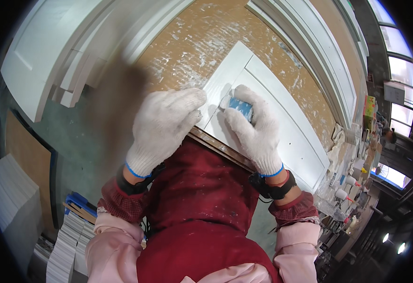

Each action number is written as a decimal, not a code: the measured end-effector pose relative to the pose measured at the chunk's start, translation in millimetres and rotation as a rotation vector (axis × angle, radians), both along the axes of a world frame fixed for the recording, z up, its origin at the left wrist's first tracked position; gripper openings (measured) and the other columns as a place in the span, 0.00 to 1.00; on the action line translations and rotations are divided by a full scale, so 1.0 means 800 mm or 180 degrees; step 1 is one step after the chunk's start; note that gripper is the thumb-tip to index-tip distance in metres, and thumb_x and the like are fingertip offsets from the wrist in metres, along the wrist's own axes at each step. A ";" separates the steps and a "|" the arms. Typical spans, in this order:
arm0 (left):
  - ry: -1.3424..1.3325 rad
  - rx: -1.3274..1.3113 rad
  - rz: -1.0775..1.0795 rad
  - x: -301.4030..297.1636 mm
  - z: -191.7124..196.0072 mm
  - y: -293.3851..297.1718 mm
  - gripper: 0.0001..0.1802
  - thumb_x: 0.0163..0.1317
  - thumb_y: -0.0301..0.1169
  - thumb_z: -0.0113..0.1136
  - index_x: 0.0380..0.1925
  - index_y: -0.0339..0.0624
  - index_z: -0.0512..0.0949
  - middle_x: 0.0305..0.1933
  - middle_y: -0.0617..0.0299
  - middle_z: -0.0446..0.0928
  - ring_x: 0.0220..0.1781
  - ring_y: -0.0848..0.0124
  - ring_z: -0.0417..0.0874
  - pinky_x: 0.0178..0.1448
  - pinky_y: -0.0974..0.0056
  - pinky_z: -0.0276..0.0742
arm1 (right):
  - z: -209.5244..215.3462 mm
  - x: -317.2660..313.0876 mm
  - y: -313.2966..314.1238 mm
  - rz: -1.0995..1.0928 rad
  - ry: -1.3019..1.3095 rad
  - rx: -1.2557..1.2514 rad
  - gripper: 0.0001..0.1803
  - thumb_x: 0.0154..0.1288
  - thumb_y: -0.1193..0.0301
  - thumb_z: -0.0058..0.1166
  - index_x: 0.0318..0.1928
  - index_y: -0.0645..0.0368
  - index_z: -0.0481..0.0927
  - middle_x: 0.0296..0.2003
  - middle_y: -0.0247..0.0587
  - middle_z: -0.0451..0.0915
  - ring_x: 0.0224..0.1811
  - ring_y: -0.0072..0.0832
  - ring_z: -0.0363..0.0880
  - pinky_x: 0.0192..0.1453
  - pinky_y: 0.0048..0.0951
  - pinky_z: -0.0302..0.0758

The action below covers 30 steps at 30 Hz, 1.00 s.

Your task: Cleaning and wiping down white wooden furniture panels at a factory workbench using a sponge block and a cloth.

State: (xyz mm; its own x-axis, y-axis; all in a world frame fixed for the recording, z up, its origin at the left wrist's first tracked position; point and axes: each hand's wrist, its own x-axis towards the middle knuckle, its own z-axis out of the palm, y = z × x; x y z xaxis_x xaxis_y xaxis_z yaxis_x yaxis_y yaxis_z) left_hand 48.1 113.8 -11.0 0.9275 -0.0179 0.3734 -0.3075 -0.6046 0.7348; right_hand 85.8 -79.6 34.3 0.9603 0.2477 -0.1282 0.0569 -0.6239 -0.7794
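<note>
A white panelled door (286,127), with a grooved frame line, lies flat and slanting across the bench before me. My right hand (258,132), in a white knit glove with a blue cuff edge, presses a blue sanding block (241,109) dusted with white onto its face; thumb and fingers wrap the block's sides. My left hand (166,125), gloved the same way, is closed at the door's near left end, fingers and thumb pinched at its edge. The fingertips are partly hidden there.
The brown bench top (192,42) is streaked with white. More white panels (51,52) stand at the left, others (319,52) along the far side. Bottles and clutter (343,193) fill a bench at right. A brown blur crosses the left. Stacked white boards (67,245) sit lower left.
</note>
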 end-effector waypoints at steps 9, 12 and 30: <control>0.0140 -0.0064 -0.0054 0.002 0.004 0.001 0.13 0.52 0.29 0.64 0.39 0.42 0.81 0.45 0.58 0.83 0.41 0.58 0.82 0.49 0.58 0.74 | 0.008 -0.010 -0.001 -0.0011 0.0143 0.0094 0.22 0.60 0.66 0.62 0.53 0.61 0.77 0.41 0.47 0.81 0.40 0.31 0.81 0.49 0.29 0.77; 0.0218 -0.0004 -0.0062 0.001 0.009 0.002 0.12 0.52 0.28 0.64 0.38 0.42 0.81 0.44 0.57 0.83 0.41 0.57 0.82 0.48 0.58 0.74 | -0.002 -0.009 0.000 0.0348 -0.0394 -0.0106 0.23 0.59 0.65 0.62 0.53 0.61 0.77 0.40 0.47 0.81 0.40 0.33 0.81 0.50 0.30 0.76; 0.0396 0.0237 -0.0089 -0.007 -0.014 0.007 0.18 0.56 0.21 0.62 0.48 0.36 0.81 0.48 0.51 0.83 0.51 0.58 0.82 0.57 0.58 0.75 | -0.011 -0.019 0.004 0.0838 -0.0559 0.0077 0.11 0.61 0.66 0.60 0.41 0.56 0.80 0.31 0.51 0.80 0.34 0.49 0.80 0.40 0.42 0.77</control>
State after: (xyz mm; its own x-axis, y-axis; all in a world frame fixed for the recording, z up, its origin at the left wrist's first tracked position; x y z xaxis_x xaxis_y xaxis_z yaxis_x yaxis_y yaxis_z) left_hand 42.4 119.8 -21.9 0.9653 -0.0678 0.2522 -0.2343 -0.6514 0.7217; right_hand 70.9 -76.4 25.7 0.8698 0.4916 0.0428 0.3489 -0.5514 -0.7577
